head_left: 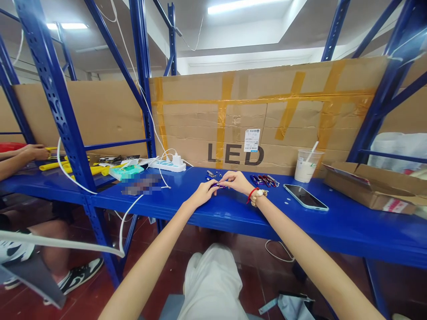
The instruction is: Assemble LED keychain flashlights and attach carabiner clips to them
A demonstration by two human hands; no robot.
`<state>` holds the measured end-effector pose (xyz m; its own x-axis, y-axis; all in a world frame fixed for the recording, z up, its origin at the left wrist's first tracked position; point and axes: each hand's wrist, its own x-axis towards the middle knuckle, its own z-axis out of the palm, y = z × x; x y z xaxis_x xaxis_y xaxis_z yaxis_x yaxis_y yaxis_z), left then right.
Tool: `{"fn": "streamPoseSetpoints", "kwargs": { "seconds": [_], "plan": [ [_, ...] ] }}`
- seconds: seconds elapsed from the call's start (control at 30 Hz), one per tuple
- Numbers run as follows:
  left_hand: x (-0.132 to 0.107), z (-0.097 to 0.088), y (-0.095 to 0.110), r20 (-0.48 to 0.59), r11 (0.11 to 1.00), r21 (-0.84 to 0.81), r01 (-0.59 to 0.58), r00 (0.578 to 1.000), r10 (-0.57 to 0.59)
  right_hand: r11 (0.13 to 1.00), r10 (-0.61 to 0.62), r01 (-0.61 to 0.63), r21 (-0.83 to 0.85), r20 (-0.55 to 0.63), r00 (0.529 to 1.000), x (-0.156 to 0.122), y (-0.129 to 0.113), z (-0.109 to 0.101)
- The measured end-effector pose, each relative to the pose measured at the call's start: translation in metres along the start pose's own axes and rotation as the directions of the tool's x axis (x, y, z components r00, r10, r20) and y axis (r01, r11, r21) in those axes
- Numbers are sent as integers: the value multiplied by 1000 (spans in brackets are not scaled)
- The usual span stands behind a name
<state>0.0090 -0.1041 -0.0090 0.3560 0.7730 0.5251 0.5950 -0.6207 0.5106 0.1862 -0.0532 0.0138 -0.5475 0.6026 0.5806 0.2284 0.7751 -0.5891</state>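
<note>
A small blue-purple piece (219,185), its details too tiny to make out, sits at the tips of the left fingers (211,190) and right fingers (228,180), both pinching it over the bench (176,189).

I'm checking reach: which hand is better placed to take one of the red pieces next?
The right hand, probably: it is nearer the red pieces, which lie on its side; the left hand is farther off.
</note>
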Motion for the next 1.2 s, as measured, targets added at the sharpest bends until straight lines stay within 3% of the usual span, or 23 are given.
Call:
{"fn": "streamPoseSetpoints", "kwargs": {
  "seconds": [0.5,0.93,1.2],
  "plan": [
    [-6,-2,8,-1,991,117,61,998,-61,981,194,-193,-25,45,980,-5,3,8],
    [-3,-1,9,-22,970,208,124,992,-122,974,226,-228,19,83,971,-6,2,4],
    [-2,0,10,-20,969,204,137,990,-136,973,212,-215,86,45,976,-5,7,0]
  ]
}}
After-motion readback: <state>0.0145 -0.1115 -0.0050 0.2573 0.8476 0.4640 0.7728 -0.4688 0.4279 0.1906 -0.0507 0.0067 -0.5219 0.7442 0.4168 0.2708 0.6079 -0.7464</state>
